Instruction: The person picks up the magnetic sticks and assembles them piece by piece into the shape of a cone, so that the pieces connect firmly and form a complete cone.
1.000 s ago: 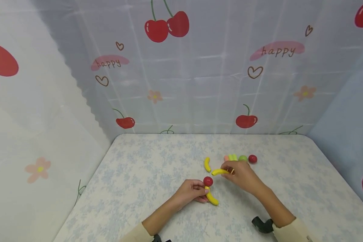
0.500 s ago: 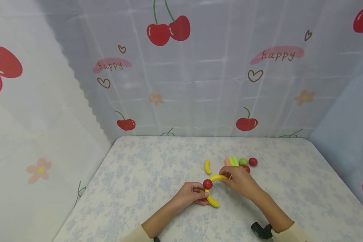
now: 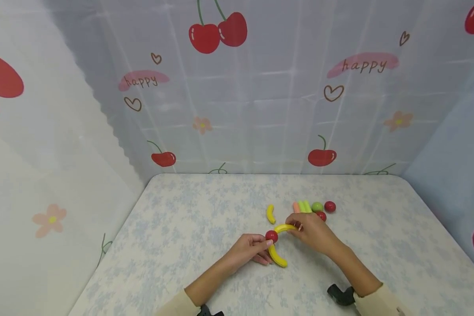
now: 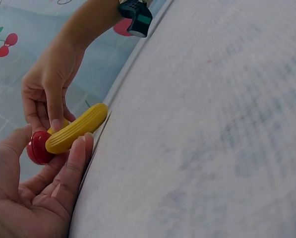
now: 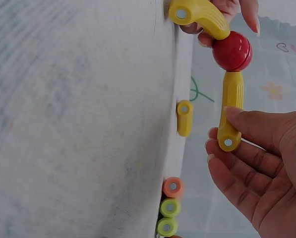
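My left hand (image 3: 249, 250) holds a glossy red ball (image 3: 271, 236), thumb on its front and fingers behind. From the ball's near side a curved yellow magnetic stick (image 3: 278, 258) slants down to the right; in the left wrist view this stick (image 4: 77, 130) lies along the left fingertips. My right hand (image 3: 314, 233) pinches a second curved yellow stick (image 5: 232, 91) between thumb and fingers. Its far end meets the ball (image 5: 232, 51). A silver disc shows in its free end. Behind the joined pieces lies a third curved yellow stick (image 3: 270, 214) on the table.
Past the right hand stand an orange stick (image 3: 296, 207), light green sticks (image 3: 304, 206), a green ball (image 3: 317, 206) and two more red balls (image 3: 330, 206). A dark wrist device (image 3: 341, 295) sits by the right sleeve. A printed curtain (image 3: 237, 109) rises behind the table (image 3: 189, 210).
The right hand has moved its yellow stick left until its end meets the red ball. The left thumb has slid up from the near yellow stick onto the ball.
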Available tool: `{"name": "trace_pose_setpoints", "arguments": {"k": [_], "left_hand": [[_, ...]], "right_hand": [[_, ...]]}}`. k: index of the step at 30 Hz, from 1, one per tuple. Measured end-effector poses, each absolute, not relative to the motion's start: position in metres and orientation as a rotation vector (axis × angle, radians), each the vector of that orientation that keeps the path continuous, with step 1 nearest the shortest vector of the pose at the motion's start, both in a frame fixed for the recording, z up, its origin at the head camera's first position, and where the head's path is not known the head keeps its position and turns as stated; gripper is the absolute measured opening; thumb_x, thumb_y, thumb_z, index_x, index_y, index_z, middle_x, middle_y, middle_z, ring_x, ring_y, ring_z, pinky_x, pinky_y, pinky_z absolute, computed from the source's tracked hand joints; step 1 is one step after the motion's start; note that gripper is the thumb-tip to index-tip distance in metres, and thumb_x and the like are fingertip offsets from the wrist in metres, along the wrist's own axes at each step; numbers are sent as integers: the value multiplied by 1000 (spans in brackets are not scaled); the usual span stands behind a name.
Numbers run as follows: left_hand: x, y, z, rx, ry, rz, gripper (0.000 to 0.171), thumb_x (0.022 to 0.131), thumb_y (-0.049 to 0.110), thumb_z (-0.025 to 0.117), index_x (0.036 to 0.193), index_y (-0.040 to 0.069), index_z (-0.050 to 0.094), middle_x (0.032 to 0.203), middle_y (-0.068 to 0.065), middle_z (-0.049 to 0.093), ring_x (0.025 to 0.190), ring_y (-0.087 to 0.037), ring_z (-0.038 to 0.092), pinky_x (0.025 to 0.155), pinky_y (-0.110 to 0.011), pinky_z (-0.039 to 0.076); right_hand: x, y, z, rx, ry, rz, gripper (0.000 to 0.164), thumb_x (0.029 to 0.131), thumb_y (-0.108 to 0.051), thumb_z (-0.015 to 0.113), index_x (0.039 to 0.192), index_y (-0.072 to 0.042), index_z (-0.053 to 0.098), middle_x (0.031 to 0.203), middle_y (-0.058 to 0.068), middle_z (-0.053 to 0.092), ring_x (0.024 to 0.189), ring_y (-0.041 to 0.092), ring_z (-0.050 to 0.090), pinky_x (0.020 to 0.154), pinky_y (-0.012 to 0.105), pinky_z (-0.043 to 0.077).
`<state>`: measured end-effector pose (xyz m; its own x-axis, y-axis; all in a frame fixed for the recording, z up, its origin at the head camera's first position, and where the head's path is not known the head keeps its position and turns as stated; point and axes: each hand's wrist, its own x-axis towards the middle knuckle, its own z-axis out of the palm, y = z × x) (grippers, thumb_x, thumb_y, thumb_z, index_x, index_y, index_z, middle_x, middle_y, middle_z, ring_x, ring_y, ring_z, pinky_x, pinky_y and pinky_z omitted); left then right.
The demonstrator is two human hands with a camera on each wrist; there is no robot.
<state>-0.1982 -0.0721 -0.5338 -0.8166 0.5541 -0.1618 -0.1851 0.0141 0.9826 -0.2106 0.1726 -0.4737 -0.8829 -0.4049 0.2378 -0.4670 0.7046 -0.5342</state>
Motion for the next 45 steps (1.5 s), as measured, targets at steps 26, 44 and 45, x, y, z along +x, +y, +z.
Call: {"name": "trace_pose_setpoints", "arguments": {"k": [26,44,45], "left_hand": [[-199,-76,-528,428,1807,1779,37,104,30,60,121,-3,69,108,-12,74,84,-15,70,69,-30,61],[-201,-75,-534,433,1804,1802,30,104,20,60,121,-4,67,98,-16,76,81,-16,73,65,-32,61],[-201,-75,-534,435,1802,1802,31,104,20,60,121,-4,67,98,-17,76,82,-16,73,65,-32,61]], "right_hand": [[-210,163,-476,929,-2778,938,25,80,-7,86,103,-13,77,97,-7,74,81,5,62,72,26,58],[-207,157,-477,1039,-2791,1070,25,83,0,81,107,-8,77,99,-4,75,85,9,65,73,32,59],[-206,156,-477,1037,-2796,1069,25,83,0,81,107,-8,77,100,-4,75,85,9,64,73,32,58]]}}
